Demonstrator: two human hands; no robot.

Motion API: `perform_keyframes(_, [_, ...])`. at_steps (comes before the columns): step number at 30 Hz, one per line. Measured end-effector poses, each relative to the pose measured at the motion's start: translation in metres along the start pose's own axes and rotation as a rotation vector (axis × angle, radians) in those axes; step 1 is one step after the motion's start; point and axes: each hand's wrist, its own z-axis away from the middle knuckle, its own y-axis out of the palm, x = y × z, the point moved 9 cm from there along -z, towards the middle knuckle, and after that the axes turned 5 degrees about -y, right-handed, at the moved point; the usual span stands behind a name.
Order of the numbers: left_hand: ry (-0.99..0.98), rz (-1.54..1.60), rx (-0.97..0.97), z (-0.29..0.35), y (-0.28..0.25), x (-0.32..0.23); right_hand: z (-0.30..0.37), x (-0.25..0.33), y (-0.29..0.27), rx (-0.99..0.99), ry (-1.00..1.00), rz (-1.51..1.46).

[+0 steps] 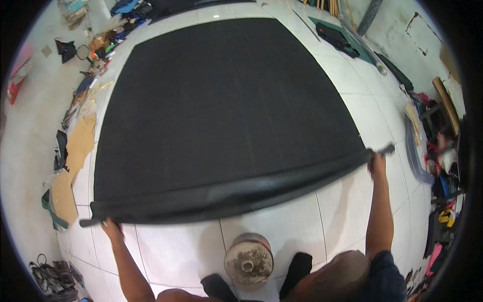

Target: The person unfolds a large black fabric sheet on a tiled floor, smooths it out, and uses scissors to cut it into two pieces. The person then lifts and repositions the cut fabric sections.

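Note:
A large black sheet (226,105) lies flat on the white tiled floor. Its near edge is wound into a thick, slightly blurred roll (236,194) that runs across in front of me, its right end farther away than its left. At the roll's left end my left hand (113,229) is closed round it, with a dark stub sticking out beyond. My right hand (375,165) grips the other end, where a similar dark stub (387,149) juts past the fingers. Parts of both hands' fingers are hidden by the roll.
Between my feet stands a round, stained block (248,261) with a small knob on top. Tan cut pieces (75,151) and assorted clutter line the left wall. On the right are a curved grey strip (417,156), a long tube (372,55) and more piled items.

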Motion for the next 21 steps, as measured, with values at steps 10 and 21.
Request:
perform_keyframes(10, [0.6,-0.594,0.6,0.029,0.232,-0.006,0.015,0.024,0.186,0.42,-0.604,0.389])
perform_keyframes(21, [0.456,-1.502,0.729,0.059,0.253,0.074,0.104,-0.039,0.241,0.78,-0.577,1.248])
